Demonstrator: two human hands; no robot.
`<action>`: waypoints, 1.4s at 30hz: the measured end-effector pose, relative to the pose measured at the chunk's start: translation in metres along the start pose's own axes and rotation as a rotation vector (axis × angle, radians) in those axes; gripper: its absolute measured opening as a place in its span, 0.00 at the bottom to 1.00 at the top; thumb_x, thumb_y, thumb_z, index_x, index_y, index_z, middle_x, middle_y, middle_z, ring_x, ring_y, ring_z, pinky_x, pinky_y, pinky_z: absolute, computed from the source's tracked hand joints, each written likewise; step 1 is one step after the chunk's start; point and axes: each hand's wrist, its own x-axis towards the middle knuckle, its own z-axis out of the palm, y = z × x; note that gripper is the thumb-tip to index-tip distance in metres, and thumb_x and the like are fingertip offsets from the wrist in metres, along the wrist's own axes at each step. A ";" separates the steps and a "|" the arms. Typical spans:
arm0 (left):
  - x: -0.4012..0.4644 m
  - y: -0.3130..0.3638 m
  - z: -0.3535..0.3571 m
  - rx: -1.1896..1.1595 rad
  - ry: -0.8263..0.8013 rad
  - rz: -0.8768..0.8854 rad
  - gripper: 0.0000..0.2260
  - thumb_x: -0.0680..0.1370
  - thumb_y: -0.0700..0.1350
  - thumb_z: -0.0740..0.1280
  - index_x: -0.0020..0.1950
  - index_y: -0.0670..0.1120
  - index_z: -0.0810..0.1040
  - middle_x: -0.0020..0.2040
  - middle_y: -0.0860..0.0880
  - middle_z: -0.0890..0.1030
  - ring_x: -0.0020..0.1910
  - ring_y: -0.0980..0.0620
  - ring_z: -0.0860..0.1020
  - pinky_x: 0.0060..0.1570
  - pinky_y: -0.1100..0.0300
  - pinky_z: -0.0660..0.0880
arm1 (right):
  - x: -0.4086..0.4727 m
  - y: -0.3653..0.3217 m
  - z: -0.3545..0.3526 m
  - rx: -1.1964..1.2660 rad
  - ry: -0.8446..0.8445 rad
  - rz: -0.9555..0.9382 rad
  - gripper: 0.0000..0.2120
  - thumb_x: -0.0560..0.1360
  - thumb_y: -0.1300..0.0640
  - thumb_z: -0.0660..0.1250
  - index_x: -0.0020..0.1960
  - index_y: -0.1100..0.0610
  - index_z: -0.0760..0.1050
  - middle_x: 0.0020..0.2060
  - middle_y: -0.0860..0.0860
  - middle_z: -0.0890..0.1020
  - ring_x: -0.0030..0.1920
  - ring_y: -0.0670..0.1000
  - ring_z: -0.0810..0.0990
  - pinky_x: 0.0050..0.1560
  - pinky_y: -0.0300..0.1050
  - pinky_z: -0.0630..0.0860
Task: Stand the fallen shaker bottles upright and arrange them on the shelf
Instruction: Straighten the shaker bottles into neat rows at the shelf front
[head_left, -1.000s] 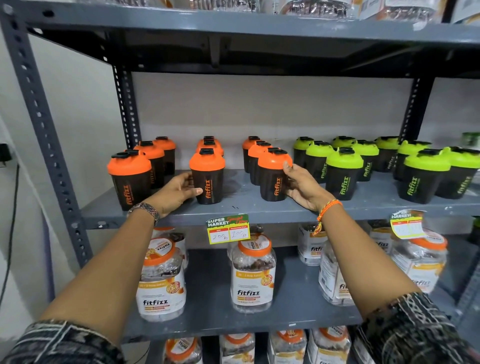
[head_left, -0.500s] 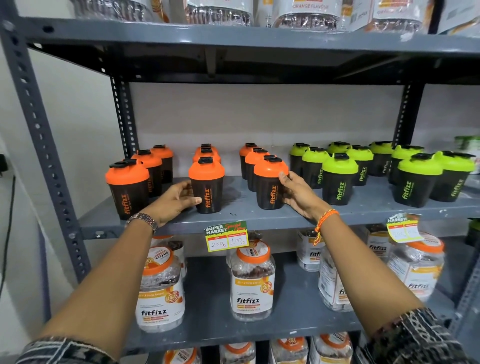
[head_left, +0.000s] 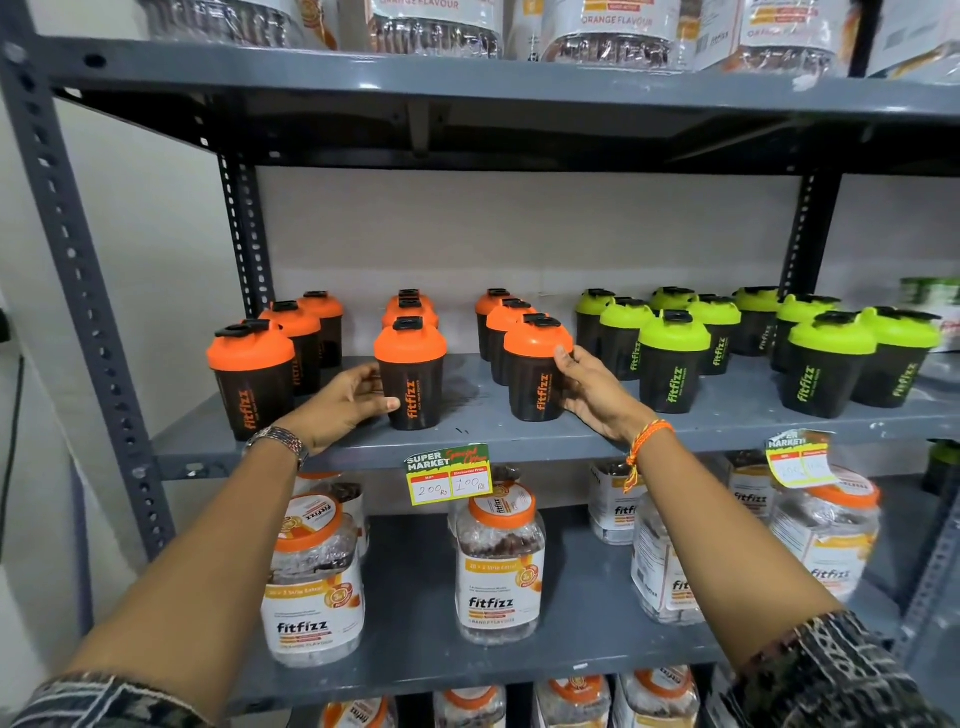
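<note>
Black shaker bottles stand upright in rows on the grey middle shelf (head_left: 519, 441), orange-lidded ones on the left and green-lidded ones (head_left: 673, 358) on the right. My left hand (head_left: 345, 402) cups the left side of the front orange-lidded shaker (head_left: 411, 371) of the middle row, thumb at its base. My right hand (head_left: 589, 392) grips the right side of the front orange-lidded shaker (head_left: 536, 364) of the third row. Another orange-lidded shaker (head_left: 252, 376) stands at the far left front. No bottle lies on its side.
Price tags (head_left: 448, 473) hang from the shelf's front edge. Clear jars with orange lids (head_left: 500, 561) fill the shelf below. Wrapped jars (head_left: 608, 31) sit on the top shelf. Grey perforated uprights (head_left: 78, 270) frame the left side; a white wall is behind.
Both hands stay on the same two orange-lidded shakers with barely any shift. The view has tilted up a little, showing more of the top shelf.
</note>
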 end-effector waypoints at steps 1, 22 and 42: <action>-0.001 0.001 0.003 -0.006 0.001 -0.008 0.20 0.77 0.36 0.70 0.62 0.56 0.73 0.62 0.55 0.80 0.62 0.59 0.78 0.74 0.52 0.69 | -0.001 -0.001 -0.001 -0.008 -0.002 -0.002 0.43 0.58 0.35 0.79 0.66 0.54 0.72 0.60 0.52 0.82 0.61 0.51 0.81 0.59 0.52 0.79; -0.034 0.101 0.254 0.025 0.415 0.296 0.23 0.73 0.42 0.75 0.65 0.51 0.71 0.58 0.53 0.79 0.58 0.60 0.78 0.60 0.68 0.75 | -0.111 -0.022 -0.186 -0.130 0.909 -0.454 0.11 0.73 0.60 0.74 0.48 0.49 0.74 0.39 0.49 0.79 0.36 0.39 0.78 0.46 0.42 0.76; 0.105 0.115 0.341 0.292 0.025 -0.081 0.47 0.74 0.43 0.76 0.80 0.45 0.44 0.56 0.47 0.80 0.62 0.46 0.79 0.66 0.51 0.72 | -0.093 -0.030 -0.348 -0.728 0.546 -0.089 0.34 0.65 0.53 0.82 0.65 0.60 0.70 0.60 0.57 0.82 0.59 0.56 0.82 0.61 0.58 0.79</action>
